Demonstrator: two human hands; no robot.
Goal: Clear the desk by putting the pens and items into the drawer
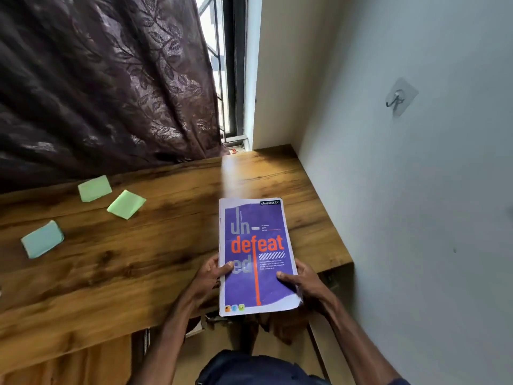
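Note:
A purple notebook (255, 254) with orange and grey lettering is held over the front right part of the wooden desk (138, 262). My left hand (212, 276) grips its left edge, thumb on the cover. My right hand (301, 282) grips its right edge the same way. The notebook's near end juts past the desk's front edge, above the opening below the desk (249, 329). Whether that opening is a drawer cannot be told. Three sticky-note pads lie on the left of the desk: two green ones (94, 188) (126, 204) and a light blue one (42, 239).
A dark patterned curtain (105, 84) hangs behind the desk on the left, beside a window (222, 65). A white wall (416, 162) closes the right side and carries a clear adhesive hook (399, 97). A wooden panel (322, 345) stands below the desk on the right.

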